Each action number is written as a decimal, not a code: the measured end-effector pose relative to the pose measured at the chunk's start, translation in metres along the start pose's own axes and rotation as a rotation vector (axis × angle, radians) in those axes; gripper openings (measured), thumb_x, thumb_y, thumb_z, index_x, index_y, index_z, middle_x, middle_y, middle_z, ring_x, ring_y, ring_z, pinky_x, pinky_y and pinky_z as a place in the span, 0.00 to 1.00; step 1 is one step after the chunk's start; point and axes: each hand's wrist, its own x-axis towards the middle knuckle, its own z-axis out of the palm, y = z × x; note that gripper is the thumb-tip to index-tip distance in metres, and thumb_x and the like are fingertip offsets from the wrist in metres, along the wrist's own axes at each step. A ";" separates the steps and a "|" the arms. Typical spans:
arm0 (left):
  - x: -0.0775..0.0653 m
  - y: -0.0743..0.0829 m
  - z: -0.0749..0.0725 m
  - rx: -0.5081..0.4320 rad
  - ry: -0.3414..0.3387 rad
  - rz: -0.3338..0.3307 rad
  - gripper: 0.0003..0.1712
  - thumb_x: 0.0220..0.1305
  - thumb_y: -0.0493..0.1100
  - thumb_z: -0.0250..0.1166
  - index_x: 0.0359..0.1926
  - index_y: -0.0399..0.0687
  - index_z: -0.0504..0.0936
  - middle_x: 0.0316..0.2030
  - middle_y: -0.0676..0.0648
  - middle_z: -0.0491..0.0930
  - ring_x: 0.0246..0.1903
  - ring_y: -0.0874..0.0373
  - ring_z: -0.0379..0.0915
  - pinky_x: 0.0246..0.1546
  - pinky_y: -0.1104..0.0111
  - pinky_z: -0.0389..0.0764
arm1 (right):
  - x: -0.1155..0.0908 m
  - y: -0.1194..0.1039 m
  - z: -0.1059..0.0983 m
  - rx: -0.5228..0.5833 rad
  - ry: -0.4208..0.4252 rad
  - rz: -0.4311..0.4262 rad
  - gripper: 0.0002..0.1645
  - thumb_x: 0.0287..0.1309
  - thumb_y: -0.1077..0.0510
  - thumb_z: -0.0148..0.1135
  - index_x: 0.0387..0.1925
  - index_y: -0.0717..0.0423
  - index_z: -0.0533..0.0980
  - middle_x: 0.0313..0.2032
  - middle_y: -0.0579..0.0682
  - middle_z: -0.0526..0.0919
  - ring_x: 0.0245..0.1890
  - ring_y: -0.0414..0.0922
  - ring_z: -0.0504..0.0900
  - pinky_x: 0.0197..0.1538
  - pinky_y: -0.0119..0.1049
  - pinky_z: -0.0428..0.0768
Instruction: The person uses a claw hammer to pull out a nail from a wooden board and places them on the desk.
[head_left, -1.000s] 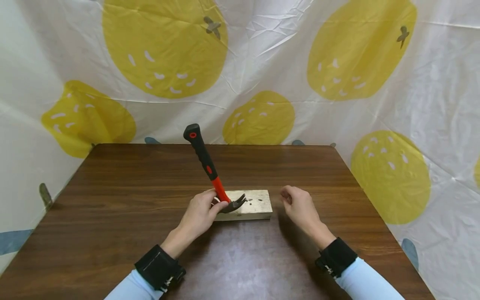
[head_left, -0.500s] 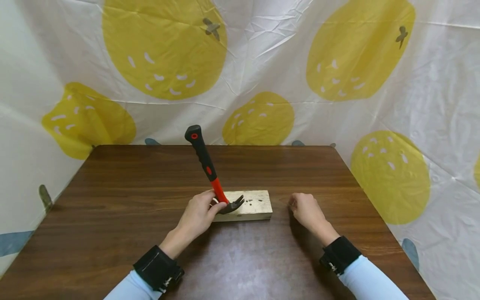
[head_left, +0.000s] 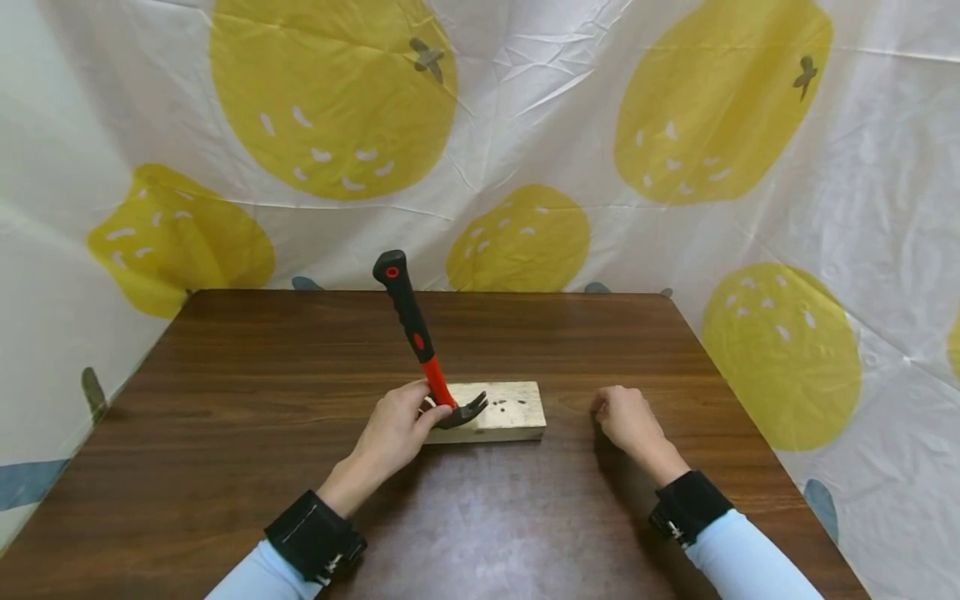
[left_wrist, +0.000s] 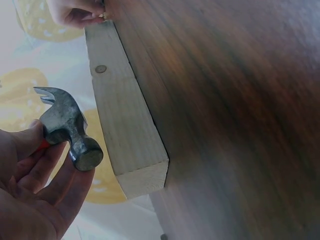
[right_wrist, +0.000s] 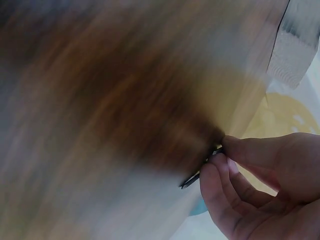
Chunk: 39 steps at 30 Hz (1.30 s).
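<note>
My left hand (head_left: 388,432) grips a claw hammer (head_left: 412,321) just below its head, over the left part of a pale wooden block (head_left: 517,408). The black and red handle leans upward, and the claw points right. In the left wrist view the steel hammer head (left_wrist: 67,120) shows beside the block, apart from it. To the right of the block, my right hand (head_left: 628,421) is low at the tabletop. Its thumb and fingers pinch a thin dark nail (right_wrist: 190,181), whose pointed end shows in the right wrist view; the rest is hidden by the fingers.
The block lies flat on a brown wood-grain table (head_left: 300,333), with several dark holes or marks on its top. A white curtain (head_left: 525,100) with yellow fruit prints hangs behind the table and along its sides.
My right hand has moved right, away from the block's end, and slightly lower. The left hand, the hammer and the block have stayed almost still.
</note>
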 end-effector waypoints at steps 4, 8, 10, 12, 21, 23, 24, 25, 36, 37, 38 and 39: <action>-0.001 0.000 -0.001 0.005 0.004 0.008 0.05 0.64 0.40 0.73 0.38 0.49 0.85 0.33 0.51 0.84 0.29 0.58 0.80 0.31 0.62 0.80 | 0.000 0.004 -0.002 0.001 0.000 0.022 0.10 0.58 0.73 0.61 0.35 0.61 0.85 0.33 0.57 0.87 0.28 0.49 0.79 0.31 0.45 0.79; -0.001 0.000 -0.002 0.008 -0.002 0.013 0.05 0.64 0.40 0.73 0.39 0.49 0.85 0.33 0.51 0.84 0.29 0.58 0.79 0.31 0.62 0.79 | -0.001 0.007 -0.003 0.007 -0.009 0.042 0.10 0.59 0.72 0.59 0.36 0.62 0.85 0.34 0.58 0.86 0.27 0.49 0.77 0.30 0.44 0.77; -0.001 0.000 -0.003 0.012 -0.006 0.012 0.05 0.64 0.40 0.73 0.38 0.49 0.85 0.33 0.51 0.84 0.28 0.58 0.79 0.31 0.62 0.79 | -0.001 0.008 -0.004 0.004 -0.003 0.040 0.10 0.59 0.73 0.60 0.36 0.62 0.85 0.34 0.57 0.86 0.28 0.49 0.79 0.32 0.44 0.78; -0.001 0.000 -0.004 0.022 -0.006 0.016 0.05 0.64 0.40 0.73 0.38 0.49 0.84 0.33 0.52 0.84 0.28 0.58 0.78 0.30 0.62 0.78 | -0.002 0.009 -0.005 0.008 0.000 0.040 0.10 0.58 0.73 0.61 0.36 0.62 0.85 0.33 0.57 0.86 0.29 0.50 0.80 0.32 0.45 0.79; -0.001 0.001 -0.008 0.077 -0.012 0.052 0.05 0.64 0.41 0.73 0.39 0.48 0.85 0.33 0.53 0.82 0.28 0.59 0.72 0.30 0.62 0.74 | -0.003 0.006 -0.006 0.016 0.066 0.016 0.04 0.58 0.71 0.66 0.35 0.64 0.84 0.31 0.56 0.85 0.30 0.51 0.82 0.35 0.49 0.80; -0.001 0.001 -0.009 0.085 -0.024 0.051 0.06 0.64 0.41 0.73 0.39 0.47 0.85 0.33 0.52 0.81 0.28 0.59 0.72 0.30 0.62 0.74 | -0.003 0.003 -0.005 0.016 0.110 -0.007 0.04 0.57 0.70 0.66 0.34 0.64 0.84 0.30 0.55 0.85 0.31 0.52 0.83 0.35 0.50 0.81; -0.001 0.001 -0.009 0.088 -0.033 0.051 0.06 0.64 0.41 0.73 0.40 0.47 0.85 0.33 0.52 0.81 0.28 0.59 0.72 0.30 0.62 0.74 | -0.002 0.002 -0.005 0.020 0.131 -0.019 0.04 0.56 0.70 0.66 0.34 0.63 0.84 0.30 0.55 0.85 0.32 0.53 0.84 0.36 0.50 0.81; 0.000 0.002 -0.009 0.092 -0.043 0.048 0.06 0.64 0.41 0.73 0.40 0.47 0.85 0.33 0.52 0.81 0.28 0.59 0.72 0.31 0.62 0.74 | -0.002 0.000 -0.005 0.026 0.148 -0.036 0.05 0.56 0.71 0.65 0.34 0.63 0.84 0.30 0.55 0.85 0.32 0.53 0.84 0.36 0.51 0.81; 0.002 0.008 -0.007 0.173 -0.116 0.089 0.09 0.64 0.42 0.73 0.41 0.45 0.82 0.32 0.50 0.82 0.30 0.57 0.74 0.32 0.61 0.75 | 0.002 -0.040 0.000 0.105 0.215 -0.260 0.07 0.54 0.73 0.67 0.34 0.63 0.82 0.30 0.52 0.83 0.31 0.48 0.82 0.36 0.45 0.82; 0.002 0.009 -0.007 0.176 -0.114 0.096 0.09 0.63 0.42 0.73 0.41 0.45 0.82 0.31 0.51 0.81 0.30 0.56 0.74 0.32 0.60 0.75 | 0.002 -0.045 0.000 0.124 0.214 -0.289 0.07 0.53 0.73 0.67 0.35 0.64 0.82 0.31 0.53 0.83 0.31 0.48 0.82 0.36 0.45 0.82; 0.003 0.010 -0.006 0.179 -0.112 0.103 0.09 0.63 0.42 0.73 0.40 0.46 0.82 0.31 0.51 0.81 0.30 0.56 0.74 0.32 0.60 0.76 | 0.002 -0.050 0.000 0.147 0.214 -0.317 0.07 0.53 0.73 0.67 0.35 0.64 0.82 0.31 0.53 0.83 0.31 0.48 0.82 0.37 0.44 0.82; 0.003 0.011 -0.006 0.179 -0.109 0.108 0.09 0.62 0.42 0.73 0.40 0.46 0.82 0.30 0.52 0.81 0.30 0.56 0.75 0.32 0.60 0.76 | 0.002 -0.055 0.000 0.173 0.215 -0.341 0.07 0.54 0.73 0.68 0.35 0.64 0.82 0.31 0.53 0.83 0.32 0.47 0.83 0.37 0.44 0.82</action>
